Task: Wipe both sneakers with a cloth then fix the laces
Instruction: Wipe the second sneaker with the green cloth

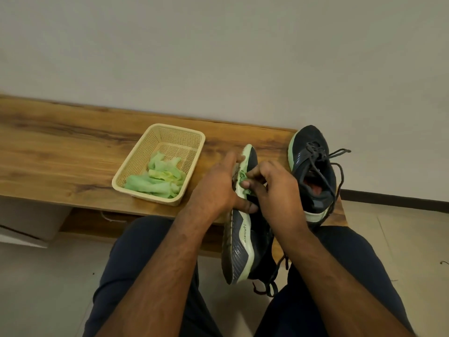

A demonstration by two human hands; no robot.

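A dark sneaker (239, 242) with a pale green sole edge is held on its side between my knees, sole turned left, its toe over the bench edge. My left hand (218, 183) grips it across the middle, thumb under. My right hand (272, 188) pinches a small green cloth (243, 180) against the sole rim. Its loose laces (269, 283) dangle below. The second dark sneaker (313, 171) stands upright on the bench at the right end, laces untied and spread.
A beige plastic basket (175, 135) on the wooden bench (60, 152) holds several green cloths (158, 181). A plain wall rises behind the bench. My dark-trousered legs fill the lower view, over a pale floor.
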